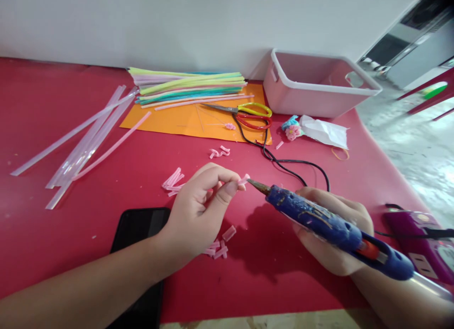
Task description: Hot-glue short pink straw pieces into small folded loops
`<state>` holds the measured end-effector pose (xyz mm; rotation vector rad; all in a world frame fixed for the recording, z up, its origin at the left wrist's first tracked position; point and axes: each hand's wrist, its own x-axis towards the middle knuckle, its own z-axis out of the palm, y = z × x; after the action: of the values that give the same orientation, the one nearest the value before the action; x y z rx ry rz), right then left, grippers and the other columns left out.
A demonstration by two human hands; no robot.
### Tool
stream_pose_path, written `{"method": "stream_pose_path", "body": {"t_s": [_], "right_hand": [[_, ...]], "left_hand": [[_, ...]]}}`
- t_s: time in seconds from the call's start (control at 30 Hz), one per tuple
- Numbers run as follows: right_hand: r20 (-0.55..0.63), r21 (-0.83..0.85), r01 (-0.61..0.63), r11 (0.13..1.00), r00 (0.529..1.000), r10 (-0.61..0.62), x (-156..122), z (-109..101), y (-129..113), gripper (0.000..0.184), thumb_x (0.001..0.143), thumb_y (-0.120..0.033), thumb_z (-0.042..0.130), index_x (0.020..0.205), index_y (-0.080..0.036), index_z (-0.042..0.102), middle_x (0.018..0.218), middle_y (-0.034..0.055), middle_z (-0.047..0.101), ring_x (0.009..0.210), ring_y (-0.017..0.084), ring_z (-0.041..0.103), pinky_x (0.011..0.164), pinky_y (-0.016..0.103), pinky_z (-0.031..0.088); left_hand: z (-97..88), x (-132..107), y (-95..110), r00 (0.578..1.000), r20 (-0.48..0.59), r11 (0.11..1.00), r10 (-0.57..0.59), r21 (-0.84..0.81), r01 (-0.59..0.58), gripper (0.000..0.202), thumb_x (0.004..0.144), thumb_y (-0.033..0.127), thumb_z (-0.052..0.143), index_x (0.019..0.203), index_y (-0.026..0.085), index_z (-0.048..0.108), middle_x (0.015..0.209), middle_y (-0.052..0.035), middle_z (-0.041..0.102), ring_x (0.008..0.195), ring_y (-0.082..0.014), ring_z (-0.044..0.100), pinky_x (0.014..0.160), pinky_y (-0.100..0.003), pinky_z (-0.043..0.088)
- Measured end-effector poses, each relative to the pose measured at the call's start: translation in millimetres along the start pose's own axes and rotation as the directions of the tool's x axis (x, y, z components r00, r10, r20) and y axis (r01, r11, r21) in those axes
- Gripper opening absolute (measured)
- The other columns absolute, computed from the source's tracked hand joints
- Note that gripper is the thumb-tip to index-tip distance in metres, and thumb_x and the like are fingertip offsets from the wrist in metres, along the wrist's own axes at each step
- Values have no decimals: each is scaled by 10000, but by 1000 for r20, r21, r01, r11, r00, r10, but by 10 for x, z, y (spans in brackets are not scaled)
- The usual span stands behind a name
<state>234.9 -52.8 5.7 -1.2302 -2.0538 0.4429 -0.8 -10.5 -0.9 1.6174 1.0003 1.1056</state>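
Between thumb and forefinger, my left hand pinches a short pink pipe cleaner piece. The tip of a blue glue gun meets or nearly meets that piece from the right. Wrapped round the gun's body is my right hand, its fingers partly hidden behind it. A clear glue stick sticks out of the gun's back end. Cut pink pieces lie just left of my left hand, more pink pieces below it, and a few curled pink pieces beyond it.
Coloured pipe cleaners and scissors lie on orange paper. Glue sticks are at left, a black phone by my left forearm. A pink bin stands behind. A black cord crosses the table; a purple power strip sits right.
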Motion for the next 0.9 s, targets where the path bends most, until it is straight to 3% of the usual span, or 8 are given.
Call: {"method": "stream_pose_path", "body": {"t_s": [0.1, 0.33, 0.7, 0.9], "right_hand": [[-12, -10, -1, 1000, 1000, 1, 14, 1, -28, 145, 767, -141, 590, 769, -252, 498, 638, -40, 588, 480, 102, 525, 449, 233, 443], [-30, -24, -16, 1000, 999, 15, 19, 9, -47, 170, 762, -98, 590, 752, -249, 512, 653, -31, 588, 496, 104, 526, 455, 234, 441], [7, 10, 16, 1000, 1000, -16, -4, 0, -9, 177, 748, -89, 602, 808, -247, 549, 644, -47, 587, 476, 93, 507, 432, 228, 411], [-49, -4, 47, 999, 998, -48, 1, 7, 12, 169, 756, -81, 590, 813, -236, 557, 649, -49, 615, 473, 77, 539, 451, 203, 444]], "left_hand": [[3, 4, 13, 1000, 3, 1000, -4, 6, 4, 155, 972, 193, 534, 861, 211, 640, 875, -25, 661, 849, -159, 629, 789, -286, 494], [-15, 4, 36, 1000, -21, 996, 14, 89, -13, 140, 958, 219, 541, 854, 199, 633, 775, -10, 605, 704, -144, 566, 590, -264, 420], [-27, -9, 42, 999, -15, 990, 42, 137, -39, 131, 952, 198, 543, 843, 193, 616, 730, 15, 532, 604, -120, 462, 564, -266, 386], [-17, -2, 48, 999, 24, 1000, -30, 6, 29, 159, 962, 212, 534, 849, 187, 643, 782, 4, 606, 653, -113, 527, 588, -244, 418]]}}
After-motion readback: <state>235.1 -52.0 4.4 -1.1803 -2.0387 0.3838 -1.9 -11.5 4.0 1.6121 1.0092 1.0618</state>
